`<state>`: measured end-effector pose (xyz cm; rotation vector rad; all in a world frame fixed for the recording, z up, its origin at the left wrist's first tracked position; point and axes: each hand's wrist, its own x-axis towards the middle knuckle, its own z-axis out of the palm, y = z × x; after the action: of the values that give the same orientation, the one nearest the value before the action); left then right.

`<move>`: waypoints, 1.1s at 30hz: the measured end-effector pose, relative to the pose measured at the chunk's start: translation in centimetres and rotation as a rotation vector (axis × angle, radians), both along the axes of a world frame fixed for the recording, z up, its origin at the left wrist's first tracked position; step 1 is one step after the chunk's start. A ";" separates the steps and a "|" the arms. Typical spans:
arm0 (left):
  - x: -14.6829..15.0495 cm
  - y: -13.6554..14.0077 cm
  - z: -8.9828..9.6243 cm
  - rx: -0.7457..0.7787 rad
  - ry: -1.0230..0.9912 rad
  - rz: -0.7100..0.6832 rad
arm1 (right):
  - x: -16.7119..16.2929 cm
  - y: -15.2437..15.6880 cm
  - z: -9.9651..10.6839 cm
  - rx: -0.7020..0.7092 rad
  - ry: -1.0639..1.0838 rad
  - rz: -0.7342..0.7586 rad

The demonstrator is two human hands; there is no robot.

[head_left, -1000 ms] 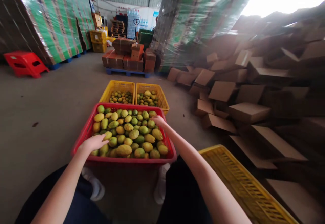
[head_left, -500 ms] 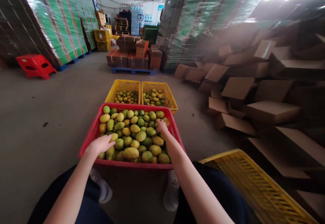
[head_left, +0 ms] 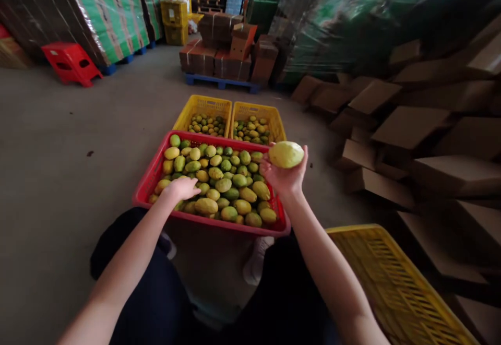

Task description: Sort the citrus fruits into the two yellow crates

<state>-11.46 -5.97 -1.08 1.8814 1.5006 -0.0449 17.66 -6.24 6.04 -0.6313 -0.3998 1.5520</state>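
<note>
A large, pale yellow-green lemon (head_left: 286, 154) lies in my upturned right hand (head_left: 284, 178), with the fingers curled round its sides. It is lifted above the right edge of a red crate (head_left: 151, 180). That crate is filled with green and yellow lemons (head_left: 223, 185) of mixed sizes. My left hand (head_left: 182, 187) rests over the left part of the pile, back upward and fingers stretched to the right. The fruit directly under it is partly hidden, and no lemon shows in its grasp.
Two yellow crates (head_left: 256, 107) with smaller lemons stand behind the red one. Another yellow crate (head_left: 391, 261) is by my right leg. Cardboard boxes (head_left: 410, 126) are heaped on the right. Boxes on a blue pallet (head_left: 221, 81) and a red stool (head_left: 72, 63) are farther back.
My right hand has risen from the pile, turned palm up and now carries a lemon. My left hand has shifted slightly over the pile. The view has tilted downward.
</note>
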 end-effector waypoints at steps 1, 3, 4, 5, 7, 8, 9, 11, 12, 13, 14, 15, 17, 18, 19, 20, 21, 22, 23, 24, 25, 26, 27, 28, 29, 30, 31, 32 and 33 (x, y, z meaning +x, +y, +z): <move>0.8 0.0 0.1 0.001 0.077 -0.053 | -0.4 -0.9 0.5 -0.010 0.049 0.024; 2.5 0.0 0.1 -0.005 0.229 -0.145 | -1.1 -2.3 0.7 -0.079 0.142 0.045; 3.4 0.2 0.0 -0.009 0.236 -0.153 | -1.5 -2.6 0.5 -0.134 0.186 0.035; 4.3 0.3 -0.2 -0.009 0.250 -0.168 | -1.8 -2.8 0.2 -0.195 0.224 0.012; 6.1 0.7 -1.0 0.009 0.268 -0.191 | -2.1 -2.8 -0.3 -0.312 0.270 -0.045; 7.0 0.9 -1.5 0.028 0.271 -0.194 | -2.0 -2.7 -0.5 -0.357 0.279 -0.071; 7.8 1.0 -2.1 0.053 0.270 -0.191 | -1.9 -2.6 -0.6 -0.393 0.282 -0.095; 9.3 1.1 -3.5 0.112 0.267 -0.168 | -1.4 -2.3 -0.6 -0.443 0.281 -0.136; 10.0 1.1 -4.2 0.139 0.267 -0.152 | -1.0 -2.2 -0.5 -0.456 0.279 -0.154; 10.6 1.1 -5.0 0.163 0.269 -0.135 | -0.6 -2.2 -0.4 -0.456 0.273 -0.170; 11.2 1.0 -5.7 0.183 0.273 -0.117 | -0.2 -2.2 -0.3 -0.445 0.262 -0.182; 11.7 0.9 -6.4 0.201 0.278 -0.100 | 0.2 -2.3 -0.2 -0.423 0.245 -0.191; 12.6 0.8 -7.5 0.242 0.287 -0.066 | 0.8 -2.4 0.0 -0.369 0.205 -0.194; 12.9 0.7 -8.0 0.267 0.290 -0.051 | 0.9 -2.4 0.1 -0.352 0.191 -0.181; 13.3 0.6 -8.4 0.291 0.290 -0.039 | 1.0 -2.5 0.2 -0.342 0.181 -0.156; 13.6 0.4 -8.7 0.315 0.287 -0.030 | 1.0 -2.6 0.2 -0.339 0.176 -0.119; 13.8 0.3 -9.0 0.336 0.282 -0.023 | 0.9 -2.7 0.3 -0.339 0.170 -0.075; 14.0 0.2 -9.1 0.353 0.274 -0.018 | 0.8 -2.7 0.2 -0.338 0.163 -0.030; 14.2 0.2 -9.1 0.365 0.264 -0.013 | 0.6 -2.7 0.2 -0.331 0.152 0.011; 14.4 0.2 -9.0 0.373 0.251 -0.004 | 0.4 -2.7 0.0 -0.318 0.137 0.047; 14.6 0.2 -8.7 0.379 0.238 0.008 | 0.3 -2.6 -0.1 -0.296 0.115 0.074; 14.7 0.4 -8.1 0.384 0.232 0.020 | 0.2 -2.5 -0.3 -0.270 0.084 0.094; 14.7 0.8 -7.3 0.394 0.215 0.042 | 0.1 -2.3 -0.5 -0.243 0.044 0.104; 14.6 1.2 -6.2 0.412 0.177 0.082 | 0.1 -2.1 -0.6 -0.222 -0.004 0.106; 14.4 1.7 -4.9 0.441 0.106 0.135 | 0.1 -1.9 -0.7 -0.206 -0.060 0.094; 14.0 2.1 -3.4 0.480 -0.004 0.197 | 0.1 -1.6 -0.7 -0.192 -0.122 0.062; 13.4 2.6 -1.8 0.523 -0.158 0.257 | 0.0 -1.5 -0.7 -0.173 -0.192 0.011; 12.8 3.0 -0.1 0.566 -0.341 0.296 | 0.0 -1.3 -0.6 -0.144 -0.270 -0.055; 12.0 3.2 1.5 0.608 -0.529 0.310 | 0.0 -1.2 -0.4 -0.097 -0.360 -0.129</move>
<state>0.54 -2.81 0.41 1.8543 1.4904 1.0725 17.66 -7.47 5.62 -0.9984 -0.5442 1.3409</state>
